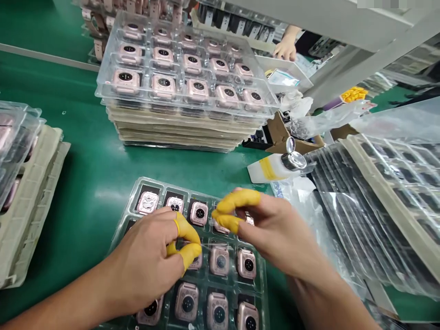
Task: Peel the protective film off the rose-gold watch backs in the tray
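A clear plastic tray (266, 293) on the bench holds rows of pink smartwatch cases, mostly with round black sensor backs up. My left hand (154, 261), with yellow finger cots, is over the middle row, its thumb and fingertips closed just above a watch case (196, 262) that it partly covers. Over the back row, my right hand (271, 229) has its cotted thumb and finger pinched together. A small clear bit shows at those tips, too faint to name. Beside the left hand lies another watch case (198, 213), and a watch case (219, 260) sits between the hands.
Behind stands a tall stack of trays (185, 119) with more watch cases. Further stacked trays flank me at left (37, 192) and right (388, 183). A white pump bottle (271, 168) with an open lid stands behind my right hand. Another person's hand (286, 47) shows at the back.
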